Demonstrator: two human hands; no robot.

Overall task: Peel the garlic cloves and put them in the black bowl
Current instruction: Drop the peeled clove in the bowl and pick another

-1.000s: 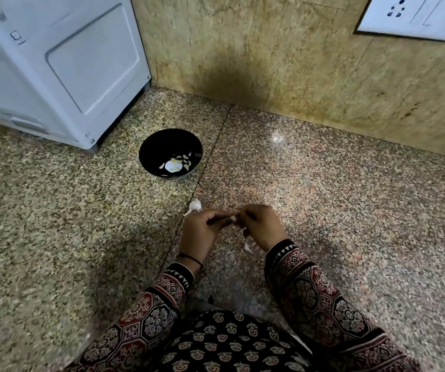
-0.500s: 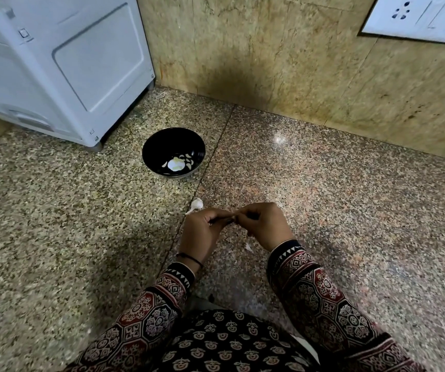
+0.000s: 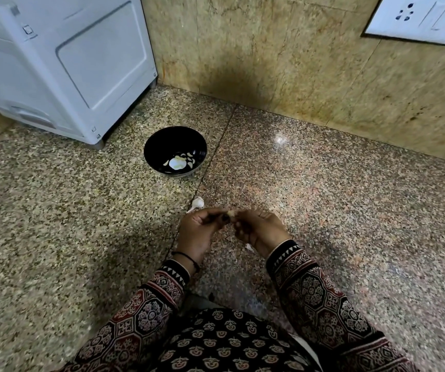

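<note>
- The left hand and right hand meet low over the speckled polished granite floor. Both have their fingers curled in, pinching a small pale garlic clove between the fingertips.
- The step in hand appears to be stripping the skin. It should go best if one hand holds the clove firm while the other hand's nail lifts the papery edge at one end and draws it along the length, rather than tearing across.
- A light pinch is wise, because a half-bared clove is slippery and could shoot out onto the floor.
- The clove's long axis seems to run across, from one hand to the other and roughly level. It is too small and too covered to tell which end is the tip.
- The round glossy black bowl stands well ahead and slightly left, with peeled cloves already inside, so the finished clove needs a forward reach.
- A white unpeeled garlic piece lies just beyond the left hand's knuckles, and a pale skin scrap lies on the floor under the right wrist.
</note>
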